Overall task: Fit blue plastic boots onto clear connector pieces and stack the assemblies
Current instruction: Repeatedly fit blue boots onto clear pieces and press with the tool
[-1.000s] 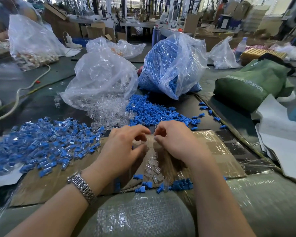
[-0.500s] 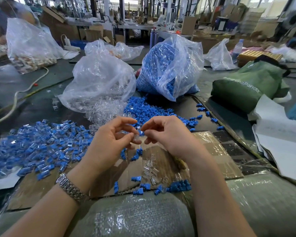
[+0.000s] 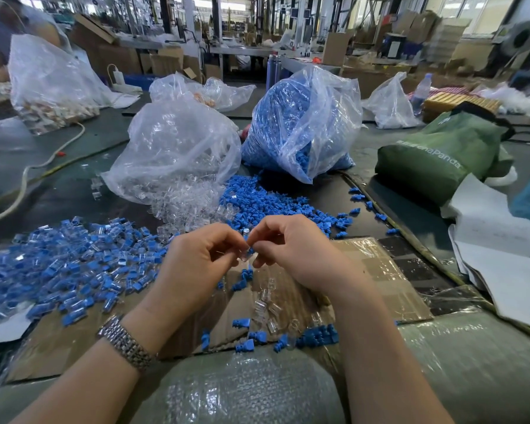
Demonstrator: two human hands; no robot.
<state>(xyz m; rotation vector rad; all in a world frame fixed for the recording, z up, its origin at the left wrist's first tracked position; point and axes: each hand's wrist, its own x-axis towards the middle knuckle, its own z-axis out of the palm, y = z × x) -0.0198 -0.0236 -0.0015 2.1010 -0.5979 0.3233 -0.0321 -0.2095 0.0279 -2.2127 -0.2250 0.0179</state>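
Dark worktable [image 3: 74, 197] in cluttered factory hall; both hands pinching clear connector [image 3: 244, 254].

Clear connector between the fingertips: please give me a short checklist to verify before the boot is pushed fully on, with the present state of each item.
1. Clear connector held in a two-hand grip, left hand and right hand: ok.
2. Blue boot present at the fingertips: ok, only a small part shows.
3. Boot lined up with the connector's end: cannot tell, fingers hide it.
4. Boot already seated: cannot tell.
5. Room on the finished pile at the left: ok.
6. Spare clear connectors and boots lying on the cardboard: ok.
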